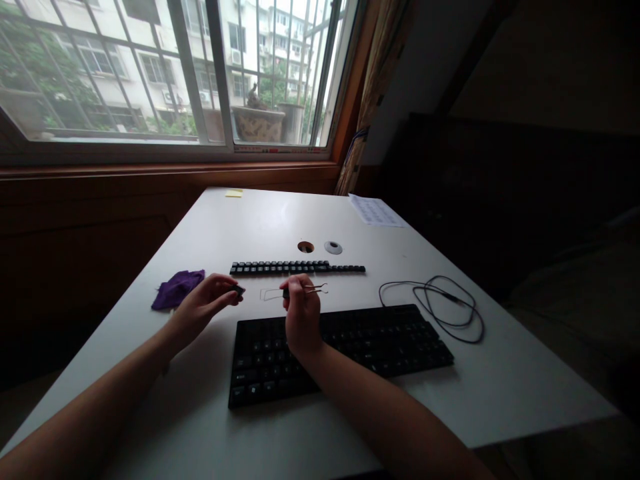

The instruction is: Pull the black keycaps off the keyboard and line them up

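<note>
Between the fingertips of my left hand (215, 295) is a small black keycap (239, 291). My right hand (303, 313) grips a wire keycap puller (316, 289) by its dark middle; thin wire ends stick out on both sides of the fist. Below the right hand lies a black keyboard (390, 337), partly covered by my right wrist and forearm. Just beyond both hands, black keycaps (280, 268) stand lined up in rows on the white table.
A crumpled purple cloth (176, 289) lies left of my left hand. The keyboard's cable (450, 300) is coiled on the right. Farther back are a round table hole (305, 247), its grey cover ring (333, 247), a printed sheet (376, 211) and yellow sticky notes (234, 193).
</note>
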{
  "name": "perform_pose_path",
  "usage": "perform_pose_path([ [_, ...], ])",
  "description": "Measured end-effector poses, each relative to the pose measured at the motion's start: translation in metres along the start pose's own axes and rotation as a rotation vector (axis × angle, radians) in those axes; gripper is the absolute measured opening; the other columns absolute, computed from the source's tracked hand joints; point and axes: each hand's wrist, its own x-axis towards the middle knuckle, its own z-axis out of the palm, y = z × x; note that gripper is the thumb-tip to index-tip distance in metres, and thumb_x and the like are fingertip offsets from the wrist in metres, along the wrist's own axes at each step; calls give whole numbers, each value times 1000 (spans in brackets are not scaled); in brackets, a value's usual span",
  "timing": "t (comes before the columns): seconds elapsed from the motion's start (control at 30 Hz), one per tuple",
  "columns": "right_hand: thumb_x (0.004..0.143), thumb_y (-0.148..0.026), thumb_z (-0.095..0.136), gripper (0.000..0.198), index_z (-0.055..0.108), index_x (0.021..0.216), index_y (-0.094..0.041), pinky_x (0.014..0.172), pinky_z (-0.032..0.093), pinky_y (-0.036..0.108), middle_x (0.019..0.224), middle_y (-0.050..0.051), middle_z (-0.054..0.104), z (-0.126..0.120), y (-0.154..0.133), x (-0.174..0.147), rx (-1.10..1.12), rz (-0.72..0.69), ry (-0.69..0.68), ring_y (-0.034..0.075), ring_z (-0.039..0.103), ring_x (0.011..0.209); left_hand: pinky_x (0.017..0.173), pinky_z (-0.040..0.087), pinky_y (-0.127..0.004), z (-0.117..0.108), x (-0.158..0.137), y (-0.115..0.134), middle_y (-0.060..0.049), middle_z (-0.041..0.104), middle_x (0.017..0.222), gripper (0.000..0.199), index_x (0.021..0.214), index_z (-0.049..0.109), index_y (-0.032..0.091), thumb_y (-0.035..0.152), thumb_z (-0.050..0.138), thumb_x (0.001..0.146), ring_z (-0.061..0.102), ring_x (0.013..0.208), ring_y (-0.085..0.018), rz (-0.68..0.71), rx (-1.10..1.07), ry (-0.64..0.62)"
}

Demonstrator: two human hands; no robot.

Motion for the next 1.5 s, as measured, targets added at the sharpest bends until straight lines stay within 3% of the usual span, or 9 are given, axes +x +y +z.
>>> perform_pose_path([
  [0.47, 95, -40, 45, 31, 55, 74, -21, 47, 33, 23, 55, -6, 42, 1, 1, 1, 5, 19, -32, 11, 40, 49, 93, 55, -44, -4, 4, -4, -10, 70, 111, 31, 107, 61, 17, 36, 70, 85, 69, 100, -23, 33, 45, -36],
  [0.67, 95, -40, 45, 31, 56, 74, -20, 47, 32, 23, 55, -5, 43, 1, 1, 1, 6, 18, -54, 11, 40, 49, 76, 58, -32, -21, 9, -5, -6, 65, 99, 29, 101, 69, 20, 44, 69, 85, 68, 85, -19, 177, 409, 48],
  [0.83, 96, -40, 43, 31, 55, 75, -20, 48, 32, 23, 55, -6, 41, 1, 4, 1, -33, 22, -102, 12, 40, 50, 75, 56, -31, -39, 16, -10, -5, 68, 95, 33, 101, 71, 22, 51, 66, 85, 68, 84, -20, 138, 614, 75],
  [0.93, 99, -36, 37, 34, 56, 77, -20, 56, 37, 25, 62, -4, 46, 1, 4, 0, -137, -70, -152, 13, 46, 59, 76, 56, -30, -46, 23, -16, -5, 68, 97, 34, 99, 72, 23, 53, 64, 85, 68, 84, -20, 112, 657, 52],
  [1.07, 101, -29, 34, 35, 57, 76, -19, 80, 43, 32, 79, 2, 52, -1, -7, -4, -352, -328, -227, 17, 53, 83, 74, 55, -28, -49, 33, -20, -4, 68, 99, 32, 97, 73, 24, 52, 64, 84, 69, 82, -19, 106, 679, 12],
  [1.23, 99, -25, 40, 23, 61, 93, -18, 93, 40, 38, 99, 8, 55, -5, -26, 1, -667, -573, -449, 20, 50, 97, 71, 54, -28, -48, 39, -27, -3, 70, 94, 24, 94, 74, 25, 45, 63, 84, 68, 80, -19, 157, 741, -52],
  [1.37, 97, -17, 43, 20, 60, 107, -18, 84, 45, 33, 99, 6, 60, -4, -23, 16, -899, -575, -775, 19, 54, 91, 71, 54, -27, -50, 40, -35, -4, 70, 94, 27, 95, 73, 24, 45, 62, 85, 68, 81, -19, 185, 734, -32],
  [1.5, 91, -10, 45, 31, 57, 119, -18, 79, 47, 32, 106, 7, 61, 2, -10, 35, -1020, -597, -966, 19, 58, 90, 72, 55, -29, -50, 41, -39, -5, 71, 93, 28, 96, 71, 22, 46, 62, 85, 68, 82, -20, 203, 734, -9],
])
